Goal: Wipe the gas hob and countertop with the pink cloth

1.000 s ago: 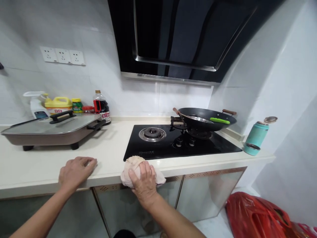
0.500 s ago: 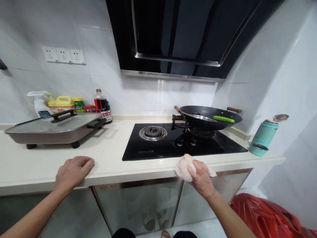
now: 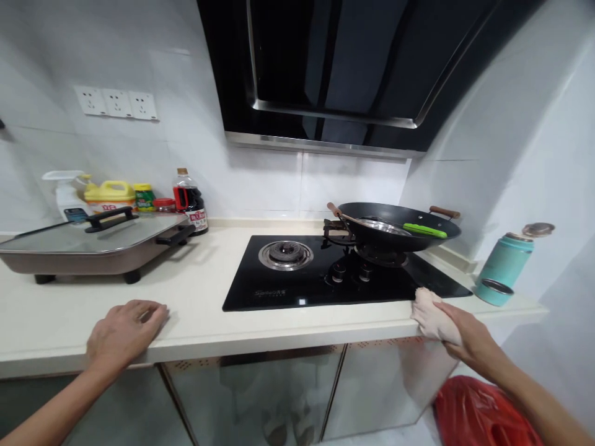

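Note:
My right hand (image 3: 467, 331) is closed around a pale pinkish cloth (image 3: 432, 316). The bunched cloth lies over the counter's front edge, touching the counter beside the front right part of the black gas stove (image 3: 297, 294). My left hand (image 3: 124, 331) rests on the cream counter (image 3: 199, 322) at the left, its fingers loosely curled with nothing in them. Behind that hand stands a brown electric pan (image 3: 88, 260) with a glass lid. A black wok (image 3: 395, 238) sits on the right burner, holding a metal lid or dish and something with a green handle (image 3: 425, 230).
To the right of the stove stands a turquoise flask (image 3: 506, 263) with its lid tipped open. A soy sauce bottle (image 3: 190, 204), a yellow jug (image 3: 111, 195) and a spray bottle (image 3: 67, 195) line the wall. A range hood (image 3: 325, 74) hangs above; a red bag (image 3: 478, 409) lies on the floor.
My right hand has slid the cloth rightward along the counter's front edge, from the stove's middle to near its right corner. My left hand stays on the counter; the view has shifted slightly.

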A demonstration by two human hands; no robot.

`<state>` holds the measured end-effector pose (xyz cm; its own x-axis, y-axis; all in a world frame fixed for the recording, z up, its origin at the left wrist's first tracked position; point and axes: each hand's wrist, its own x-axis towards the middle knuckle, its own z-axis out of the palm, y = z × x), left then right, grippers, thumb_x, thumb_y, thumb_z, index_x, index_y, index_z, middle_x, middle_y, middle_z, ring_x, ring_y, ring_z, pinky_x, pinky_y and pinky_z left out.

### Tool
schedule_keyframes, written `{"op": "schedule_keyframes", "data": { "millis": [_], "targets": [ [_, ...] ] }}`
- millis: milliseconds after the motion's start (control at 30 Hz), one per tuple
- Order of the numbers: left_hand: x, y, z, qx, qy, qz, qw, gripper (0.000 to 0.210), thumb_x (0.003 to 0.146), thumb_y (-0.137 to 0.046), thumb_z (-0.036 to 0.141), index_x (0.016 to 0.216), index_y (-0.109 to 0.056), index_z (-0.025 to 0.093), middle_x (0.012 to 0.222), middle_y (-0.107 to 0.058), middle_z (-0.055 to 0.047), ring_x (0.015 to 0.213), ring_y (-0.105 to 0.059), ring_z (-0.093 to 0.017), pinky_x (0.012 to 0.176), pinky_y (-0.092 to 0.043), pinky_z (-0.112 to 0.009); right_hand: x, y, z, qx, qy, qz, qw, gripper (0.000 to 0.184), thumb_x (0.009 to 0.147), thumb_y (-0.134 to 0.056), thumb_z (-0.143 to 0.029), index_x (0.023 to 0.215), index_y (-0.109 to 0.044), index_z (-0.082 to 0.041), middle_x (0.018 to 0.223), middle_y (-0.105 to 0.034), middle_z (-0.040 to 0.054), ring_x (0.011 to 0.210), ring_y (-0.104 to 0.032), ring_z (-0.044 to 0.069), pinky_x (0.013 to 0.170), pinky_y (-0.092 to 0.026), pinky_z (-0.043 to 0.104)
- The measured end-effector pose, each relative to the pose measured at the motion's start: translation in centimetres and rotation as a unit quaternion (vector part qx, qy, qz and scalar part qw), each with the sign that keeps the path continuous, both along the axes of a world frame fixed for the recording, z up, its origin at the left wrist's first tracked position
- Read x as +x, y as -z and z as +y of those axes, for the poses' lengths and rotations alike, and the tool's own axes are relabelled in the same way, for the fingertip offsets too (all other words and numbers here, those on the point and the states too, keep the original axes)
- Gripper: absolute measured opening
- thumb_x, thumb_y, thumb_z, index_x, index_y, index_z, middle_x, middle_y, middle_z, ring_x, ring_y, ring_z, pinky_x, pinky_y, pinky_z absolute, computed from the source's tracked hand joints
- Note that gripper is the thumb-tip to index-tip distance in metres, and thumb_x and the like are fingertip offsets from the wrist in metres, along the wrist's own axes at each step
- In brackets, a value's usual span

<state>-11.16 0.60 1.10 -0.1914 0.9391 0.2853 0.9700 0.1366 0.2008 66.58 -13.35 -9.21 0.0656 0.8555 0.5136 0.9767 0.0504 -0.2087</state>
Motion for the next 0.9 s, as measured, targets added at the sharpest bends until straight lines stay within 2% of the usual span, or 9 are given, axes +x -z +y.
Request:
{"op": "schedule_keyframes", "data": {
  "millis": [133, 233, 333, 433, 567, 667, 767, 833, 900],
  "targets": [
    [0.5, -0.1, -0.5, 0.006, -0.003, -0.009, 1.0, 0.051, 0.092, -0.041, 0.052, 0.111, -0.078, 0.021, 0.135, -0.07, -0.01, 0.122, -0.058, -0.035, 0.097, -0.046, -0.044, 0.1, -2.6, 0.8, -0.026, 0.049, 0.031, 0.998, 0.079, 0.065, -0.053, -0.047, 0.14, -0.059, -0.021, 0.136, -0.064, 0.0147, 0.127, -0.057, 0.038, 0.108, -0.043, 0.05],
    [1.0, -0.4, -1.1, 0.008, 0.002, -0.025, 1.0, 0.049, 0.093, -0.042, 0.051, 0.11, -0.078, 0.021, 0.134, -0.07, -0.009, 0.122, -0.057, -0.035, 0.096, -0.045, -0.044, -3.7, -3.3, 2.6, -0.016, 0.11, 0.023, 0.994, 0.071, 0.069, -0.053, -0.053, 0.131, -0.065, -0.022, 0.121, -0.067, 0.0146, 0.118, -0.059, 0.039, 0.102, -0.045, 0.051],
    [1.4, -0.5, -1.5, 0.016, 0.008, -0.043, 0.999, 0.048, 0.094, -0.043, 0.05, 0.109, -0.079, 0.022, 0.131, -0.071, -0.009, 0.121, -0.057, -0.034, 0.097, -0.044, -0.044, -11.6, -4.0, 4.2, -0.014, 0.025, 0.019, 0.999, 0.063, 0.076, -0.054, -0.049, 0.133, -0.062, -0.022, 0.118, -0.065, 0.0119, 0.111, -0.059, 0.033, 0.099, -0.045, 0.046],
    [1.4, -0.1, -1.6, 0.03, 0.02, -0.054, 0.998, 0.047, 0.093, -0.044, 0.049, 0.106, -0.08, 0.023, 0.129, -0.072, -0.009, 0.119, -0.059, -0.035, 0.096, -0.045, -0.043, -22.0, -5.6, 5.2, -0.016, -0.058, 0.0, 0.998, 0.057, 0.077, -0.057, -0.036, 0.132, -0.06, -0.019, 0.109, -0.061, 0.0101, 0.103, -0.056, 0.029, 0.095, -0.045, 0.043],
    [1.0, 0.1, -1.0, 0.061, 0.036, -0.075, 0.995, 0.044, 0.09, -0.045, 0.049, 0.099, -0.08, 0.024, 0.122, -0.074, -0.008, 0.117, -0.062, -0.034, 0.095, -0.047, -0.041, -35.8, -7.9, 6.4, -0.038, -0.113, 0.002, 0.993, 0.045, 0.083, -0.059, -0.037, 0.125, -0.061, -0.019, 0.111, -0.058, 0.0108, 0.102, -0.052, 0.029, 0.092, -0.042, 0.044],
    [1.0, 0.4, -1.7, 0.145, 0.067, -0.106, 0.981, 0.04, 0.089, -0.045, 0.046, 0.093, -0.078, 0.022, 0.116, -0.075, -0.01, 0.114, -0.063, -0.032, 0.1, -0.048, -0.043, -43.4, -8.7, 7.5, -0.043, -0.169, -0.015, 0.985, 0.042, 0.084, -0.06, -0.037, 0.122, -0.06, -0.019, 0.113, -0.058, 0.0105, 0.104, -0.052, 0.029, 0.092, -0.04, 0.043],
    [2.3, 3.7, -5.0, 0.253, 0.162, -0.161, 0.94, 0.039, 0.091, -0.043, 0.043, 0.091, -0.076, 0.023, 0.106, -0.074, -0.014, 0.11, -0.064, -0.031, 0.104, -0.049, -0.048, -46.9, -9.1, 8.6, -0.053, -0.213, -0.018, 0.975, 0.038, 0.085, -0.06, -0.038, 0.12, -0.059, -0.021, 0.113, -0.058, 0.0091, 0.105, -0.052, 0.028, 0.092, -0.04, 0.041],
    [3.7, 8.6, -8.4, 0.224, 0.25, -0.206, 0.919, 0.036, 0.093, -0.044, 0.046, 0.091, -0.075, 0.028, 0.097, -0.074, -0.014, 0.102, -0.067, -0.03, 0.101, -0.053, -0.05, -47.3, -9.2, 9.3, -0.073, -0.239, -0.003, 0.968, 0.038, 0.086, -0.059, -0.038, 0.12, -0.058, -0.023, 0.111, -0.059, 0.0068, 0.104, -0.053, 0.027, 0.091, -0.04, 0.039],
    [4.7, 14.9, -11.7, 0.113, 0.265, -0.276, 0.917, 0.036, 0.094, -0.045, 0.051, 0.093, -0.077, 0.035, 0.092, -0.073, -0.013, 0.093, -0.07, -0.03, 0.092, -0.059, -0.048, -46.8, -9.1, 9.7, -0.082, -0.254, -0.003, 0.964, 0.038, 0.085, -0.058, -0.036, 0.121, -0.058, -0.023, 0.109, -0.059, 0.0056, 0.103, -0.054, 0.025, 0.092, -0.04, 0.038]
  ]
}}
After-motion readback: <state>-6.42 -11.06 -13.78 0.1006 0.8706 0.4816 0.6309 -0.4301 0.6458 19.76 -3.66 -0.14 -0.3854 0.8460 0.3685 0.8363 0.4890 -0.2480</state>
